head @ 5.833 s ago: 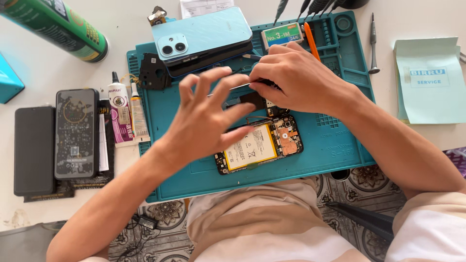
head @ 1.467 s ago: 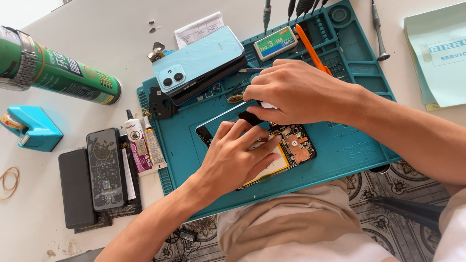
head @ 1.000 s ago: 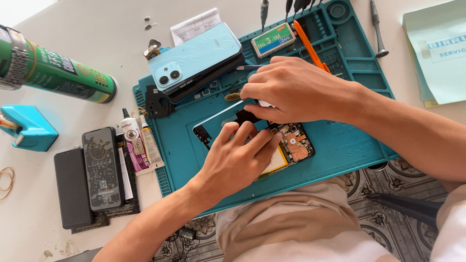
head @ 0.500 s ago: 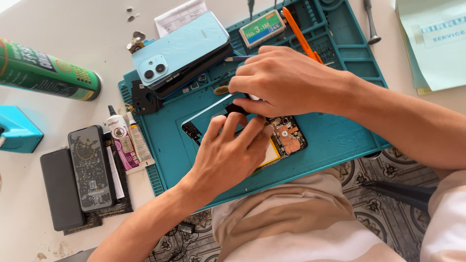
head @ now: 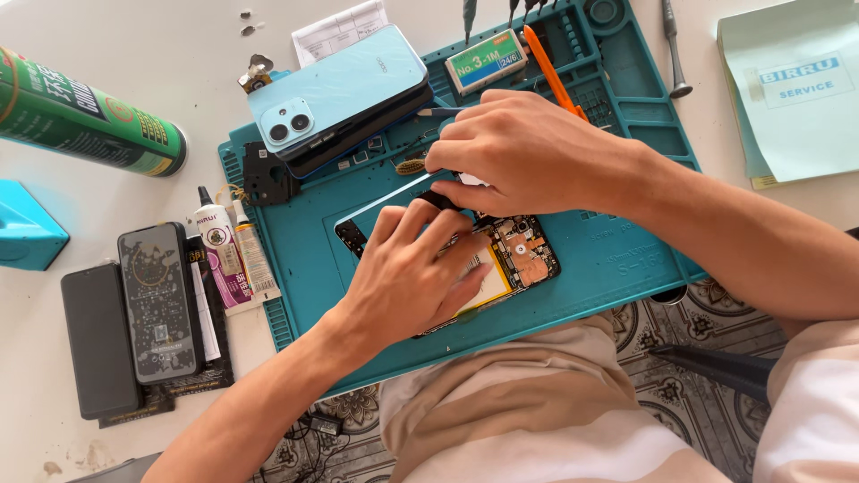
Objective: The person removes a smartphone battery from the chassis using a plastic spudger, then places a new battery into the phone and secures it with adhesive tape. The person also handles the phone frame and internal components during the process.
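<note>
Opened phone [head: 519, 259] lies slantwise on teal mat [head: 608, 259], directly under both hands. Left hand [head: 412, 277] flat, pressing it. Right hand [head: 519, 156] pinching small dark part, likely connector.

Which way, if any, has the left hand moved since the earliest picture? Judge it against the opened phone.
Yes. It was raised with fingers spread; now the left hand lies flat on the opened phone, covering its battery.
</note>
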Tool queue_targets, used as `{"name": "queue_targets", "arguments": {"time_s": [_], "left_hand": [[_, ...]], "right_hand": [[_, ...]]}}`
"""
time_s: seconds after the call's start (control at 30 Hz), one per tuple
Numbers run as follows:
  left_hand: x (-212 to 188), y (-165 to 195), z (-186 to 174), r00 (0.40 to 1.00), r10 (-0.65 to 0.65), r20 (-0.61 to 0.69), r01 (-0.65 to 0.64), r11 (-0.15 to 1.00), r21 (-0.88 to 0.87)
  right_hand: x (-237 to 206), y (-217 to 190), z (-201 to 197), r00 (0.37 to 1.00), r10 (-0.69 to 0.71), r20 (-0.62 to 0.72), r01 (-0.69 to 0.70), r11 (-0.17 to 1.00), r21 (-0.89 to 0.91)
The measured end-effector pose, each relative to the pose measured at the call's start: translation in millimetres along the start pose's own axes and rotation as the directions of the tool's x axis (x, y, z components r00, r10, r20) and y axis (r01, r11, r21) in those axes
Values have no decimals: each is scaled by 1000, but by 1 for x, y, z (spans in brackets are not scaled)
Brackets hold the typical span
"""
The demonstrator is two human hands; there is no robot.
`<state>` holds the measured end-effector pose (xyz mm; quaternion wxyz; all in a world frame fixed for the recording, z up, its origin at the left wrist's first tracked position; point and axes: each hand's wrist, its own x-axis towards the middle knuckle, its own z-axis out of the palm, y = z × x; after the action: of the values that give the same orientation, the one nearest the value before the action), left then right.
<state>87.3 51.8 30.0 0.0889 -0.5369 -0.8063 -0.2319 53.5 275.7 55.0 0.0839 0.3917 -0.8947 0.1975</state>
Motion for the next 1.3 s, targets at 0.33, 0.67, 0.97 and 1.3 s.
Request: {"name": "queue_targets", "arguments": {"time_s": [0.33, 0.67, 0.97, 1.3], "left_hand": [[3, 13, -4, 997, 53, 60, -67, 964, 257], [-29, 21, -96, 984, -146, -104, 146, 989, -4], [-81, 27, -68, 879, -456, -142, 418, 878, -233], [-97, 37, -47, 879, -465, -107, 432, 871, -234]], "right_hand": [[-2, -1, 1, 999, -30, -22, 30, 1000, -8], [-1, -31, -32, 997, -50, 55, 51, 998, -22], [-39, -73, -39, 996, -75, 50, 81, 988, -133], [-82, -88, -3, 999, -31, -36, 25, 987, -159]]}}
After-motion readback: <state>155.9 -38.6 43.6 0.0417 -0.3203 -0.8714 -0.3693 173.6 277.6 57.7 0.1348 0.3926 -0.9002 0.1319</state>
